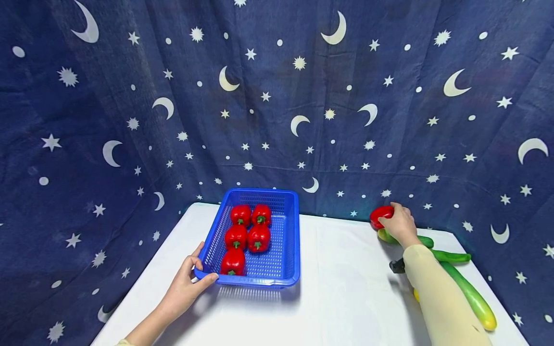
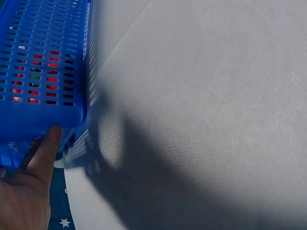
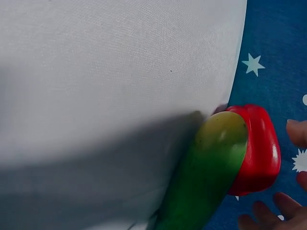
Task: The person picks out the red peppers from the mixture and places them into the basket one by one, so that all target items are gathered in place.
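Note:
My left hand (image 1: pixel 183 286) grips the near left corner of a blue plastic basket (image 1: pixel 291 250), thumb at the front rim and fingers along the left side. Inside it several red bell peppers (image 1: pixel 236 236) are grouped towards the left. At the back right, my right hand (image 1: pixel 400 225) reaches around another red bell pepper (image 1: pixel 380 217). In the right wrist view that pepper lies behind the yellow-green tip of a long green vegetable (image 3: pixel 206 167), and the spread fingers (image 3: pixel 285 203) show a gap from it.
Along the right side of the white table (image 1: pixel 346 288) lie a green vegetable (image 1: pixel 452 256), a long green one with a yellow end (image 1: pixel 473 295) and a black-ended item (image 1: pixel 396 265). My sleeve hides most of a yellow thing (image 1: pixel 416 294). A dark blue star-patterned cloth (image 1: pixel 277 96) hangs behind.

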Tool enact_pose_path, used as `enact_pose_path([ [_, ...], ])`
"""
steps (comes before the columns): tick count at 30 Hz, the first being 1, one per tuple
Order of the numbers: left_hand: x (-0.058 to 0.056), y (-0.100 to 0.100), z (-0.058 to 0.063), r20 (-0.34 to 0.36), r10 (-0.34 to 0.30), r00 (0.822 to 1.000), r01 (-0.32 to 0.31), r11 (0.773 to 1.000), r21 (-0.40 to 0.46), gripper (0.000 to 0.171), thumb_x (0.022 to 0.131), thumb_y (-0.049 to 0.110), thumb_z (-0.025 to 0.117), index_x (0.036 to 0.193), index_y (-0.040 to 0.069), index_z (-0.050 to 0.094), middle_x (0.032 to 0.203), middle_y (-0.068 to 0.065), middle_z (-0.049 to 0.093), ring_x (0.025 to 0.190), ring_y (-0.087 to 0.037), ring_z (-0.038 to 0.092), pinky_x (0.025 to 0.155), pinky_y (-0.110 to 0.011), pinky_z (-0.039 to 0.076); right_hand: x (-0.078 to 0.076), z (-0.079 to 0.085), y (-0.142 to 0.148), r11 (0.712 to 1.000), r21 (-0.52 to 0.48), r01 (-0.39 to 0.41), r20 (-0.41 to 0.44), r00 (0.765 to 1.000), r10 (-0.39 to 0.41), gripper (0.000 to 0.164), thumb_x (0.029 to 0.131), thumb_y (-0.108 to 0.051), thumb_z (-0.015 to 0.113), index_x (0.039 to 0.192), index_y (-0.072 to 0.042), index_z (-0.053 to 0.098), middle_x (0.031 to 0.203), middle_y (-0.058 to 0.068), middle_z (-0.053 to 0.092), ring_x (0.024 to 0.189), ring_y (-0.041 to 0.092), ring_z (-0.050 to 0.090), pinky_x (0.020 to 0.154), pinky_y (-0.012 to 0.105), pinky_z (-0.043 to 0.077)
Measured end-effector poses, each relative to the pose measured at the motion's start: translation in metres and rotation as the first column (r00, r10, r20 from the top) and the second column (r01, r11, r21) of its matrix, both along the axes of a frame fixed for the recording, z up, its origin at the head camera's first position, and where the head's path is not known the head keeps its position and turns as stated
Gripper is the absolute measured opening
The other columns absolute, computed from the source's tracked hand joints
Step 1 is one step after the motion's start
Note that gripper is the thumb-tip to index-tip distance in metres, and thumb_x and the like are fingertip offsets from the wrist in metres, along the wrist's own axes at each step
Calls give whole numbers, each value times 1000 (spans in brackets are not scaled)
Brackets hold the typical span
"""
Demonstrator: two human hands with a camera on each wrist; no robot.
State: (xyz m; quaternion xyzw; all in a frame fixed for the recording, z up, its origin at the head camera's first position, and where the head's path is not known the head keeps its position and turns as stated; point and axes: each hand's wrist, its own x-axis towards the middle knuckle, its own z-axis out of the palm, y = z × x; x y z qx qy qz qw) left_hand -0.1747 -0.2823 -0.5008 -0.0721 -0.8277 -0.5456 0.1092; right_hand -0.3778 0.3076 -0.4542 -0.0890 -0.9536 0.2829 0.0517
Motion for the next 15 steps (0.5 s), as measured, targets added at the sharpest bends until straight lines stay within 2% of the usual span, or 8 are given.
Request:
enact_pose_path([
  [6, 0, 1, 0, -1, 3, 1000, -3, 1000, 2, 43, 91, 16, 80, 99, 8, 39, 167, -15, 25, 130, -47, 52, 90, -16, 47, -3, 4, -4, 999, -7, 31, 66, 997, -30, 81, 97, -27, 62, 156, 8, 18, 149, 43, 25, 131, 59, 31, 106, 70, 33],
  [15, 2, 1, 2, 15, 8, 1000, -8, 1000, -5, 44, 91, 18, 80, 99, 8, 38, 168, -14, 24, 132, -49, 50, 90, -18, 48, -5, 8, -9, 999, -13, 29, 116, 993, -27, 84, 98, -28, 59, 157, 8, 13, 148, 44, 23, 129, 59, 33, 104, 70, 35],
])
